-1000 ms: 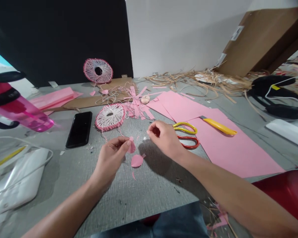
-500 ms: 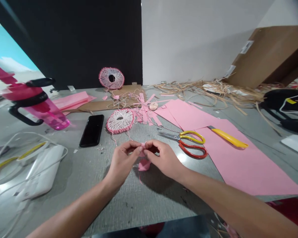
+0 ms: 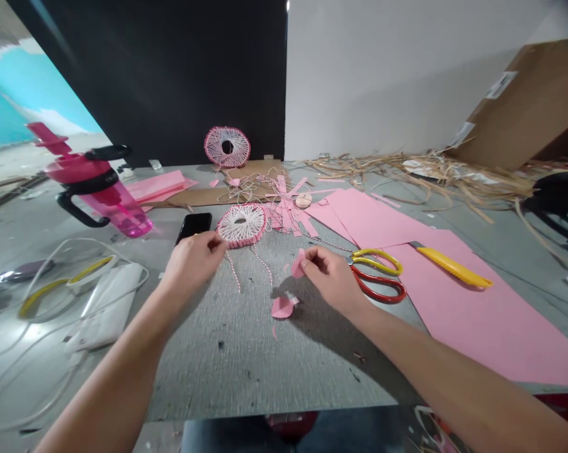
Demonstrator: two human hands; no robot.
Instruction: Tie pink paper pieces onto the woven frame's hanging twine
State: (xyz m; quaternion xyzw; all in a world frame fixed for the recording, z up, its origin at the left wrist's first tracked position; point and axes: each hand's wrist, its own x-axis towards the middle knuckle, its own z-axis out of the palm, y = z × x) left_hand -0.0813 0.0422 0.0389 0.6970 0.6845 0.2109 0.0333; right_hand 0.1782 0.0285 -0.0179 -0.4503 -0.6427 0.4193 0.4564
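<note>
My right hand (image 3: 334,274) pinches a small curved pink paper piece (image 3: 298,264) above the table. My left hand (image 3: 196,255) is closed, fingertips together at the left edge of a pink-rimmed ring woven with white string (image 3: 241,224); whether they grip the rim, a cord or a scrap is hidden. Two twisted cords (image 3: 260,258) hang from the ring onto the table. Below my right hand lies a folded pink paper piece (image 3: 281,307) with a thin pink sliver near it. Scissors with yellow and red handles (image 3: 378,292) lie just beyond the right hand, blades partly hidden by it.
A second woven ring (image 3: 227,147) leans on the black panel. Right lie pink sheets (image 3: 458,308) and a yellow utility knife (image 3: 454,267). Left are a pink bottle (image 3: 118,201), a partly covered phone (image 3: 195,223) and a white power bank with cables (image 3: 107,308). Dry strips (image 3: 359,167) lie behind.
My hands have come apart from their shared pinch. The left moved up and left to the ring; the right kept a pink piece and moved right. The view shifted slightly left.
</note>
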